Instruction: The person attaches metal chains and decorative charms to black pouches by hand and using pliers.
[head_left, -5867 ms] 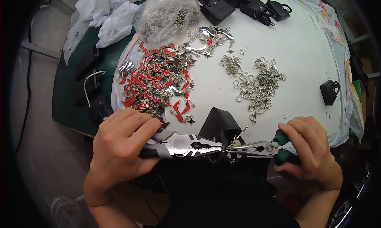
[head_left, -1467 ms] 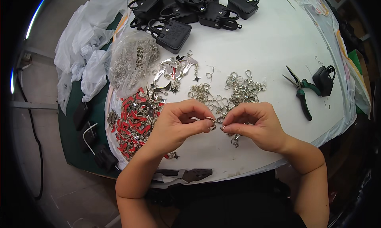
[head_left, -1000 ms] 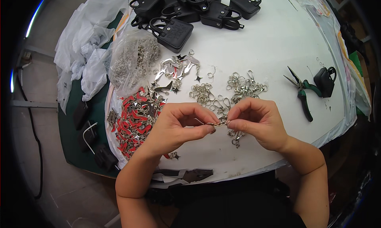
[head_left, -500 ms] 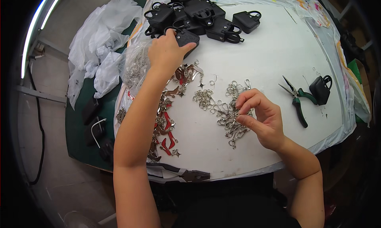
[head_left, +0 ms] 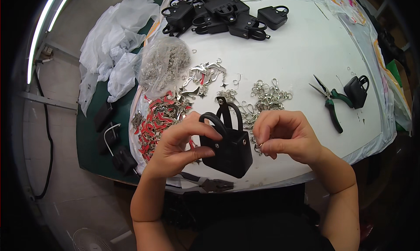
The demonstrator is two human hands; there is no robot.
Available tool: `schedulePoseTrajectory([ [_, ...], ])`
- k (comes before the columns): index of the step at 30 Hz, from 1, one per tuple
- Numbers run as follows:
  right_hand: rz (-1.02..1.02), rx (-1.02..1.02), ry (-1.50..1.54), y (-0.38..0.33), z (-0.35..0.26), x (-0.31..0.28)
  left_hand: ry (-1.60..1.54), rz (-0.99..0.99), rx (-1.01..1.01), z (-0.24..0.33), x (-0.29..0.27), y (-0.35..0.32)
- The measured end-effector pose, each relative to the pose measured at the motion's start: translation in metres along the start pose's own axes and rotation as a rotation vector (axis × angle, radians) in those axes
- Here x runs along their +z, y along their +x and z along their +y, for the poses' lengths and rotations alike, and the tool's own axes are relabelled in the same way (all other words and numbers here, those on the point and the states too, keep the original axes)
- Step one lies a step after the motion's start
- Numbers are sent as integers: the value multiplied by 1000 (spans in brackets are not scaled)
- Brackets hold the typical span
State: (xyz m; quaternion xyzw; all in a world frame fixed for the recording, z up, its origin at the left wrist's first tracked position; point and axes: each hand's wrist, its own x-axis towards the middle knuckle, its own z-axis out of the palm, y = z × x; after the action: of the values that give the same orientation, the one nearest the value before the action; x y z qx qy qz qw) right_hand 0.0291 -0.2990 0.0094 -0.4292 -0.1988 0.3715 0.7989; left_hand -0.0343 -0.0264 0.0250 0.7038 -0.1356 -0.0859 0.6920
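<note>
A small black mini handbag (head_left: 232,159) with two looped handles hangs tilted above the near part of the table. My left hand (head_left: 181,141) grips its left side between thumb and fingers. Just right of the bag, my right hand (head_left: 288,135) pinches a tiny metal piece, seemingly a ring (head_left: 260,146), mostly hidden by the fingertips. Beyond that hand lies a pile of silver swivel clasps (head_left: 270,95), with a heap of small metal rings (head_left: 226,94) to its left. Red and silver shoe-shaped charms (head_left: 159,117) are spread beside my left hand.
More black mini handbags (head_left: 225,8) are heaped at the back. Green-handled pliers (head_left: 329,101) lie at right beside another mini handbag (head_left: 356,92). A clear plastic bag of metal parts (head_left: 164,65) sits at left; grey-black pliers (head_left: 214,185) rest at the near edge.
My left hand has brought a mini handbag from the heap at the back to in front of me. My right hand has shifted slightly nearer, still pinching.
</note>
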Motion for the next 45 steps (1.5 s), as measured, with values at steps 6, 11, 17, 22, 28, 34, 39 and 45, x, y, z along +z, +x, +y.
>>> schedulePoseTrajectory([
  [6,-76,-67,-299,-2,5,6,107,-139,100,8,1,3],
  [11,-139,-52,-368,-3,1,7,186,-231,80,13,-1,6],
  [17,-162,-118,-602,0,0,12,312,-307,130,21,-4,7],
  [22,-103,-369,-709,0,18,13,529,-260,228,34,-2,5],
  [28,82,-524,-629,-1,36,19,815,-146,458,28,5,-9],
  [34,-15,-467,-679,-1,35,21,462,-173,326,16,-1,-9],
  [39,87,-587,-755,1,35,20,21,-101,94,-6,0,-10],
  [45,-17,-597,-889,5,21,16,-199,-70,-88,-7,-1,-13],
])
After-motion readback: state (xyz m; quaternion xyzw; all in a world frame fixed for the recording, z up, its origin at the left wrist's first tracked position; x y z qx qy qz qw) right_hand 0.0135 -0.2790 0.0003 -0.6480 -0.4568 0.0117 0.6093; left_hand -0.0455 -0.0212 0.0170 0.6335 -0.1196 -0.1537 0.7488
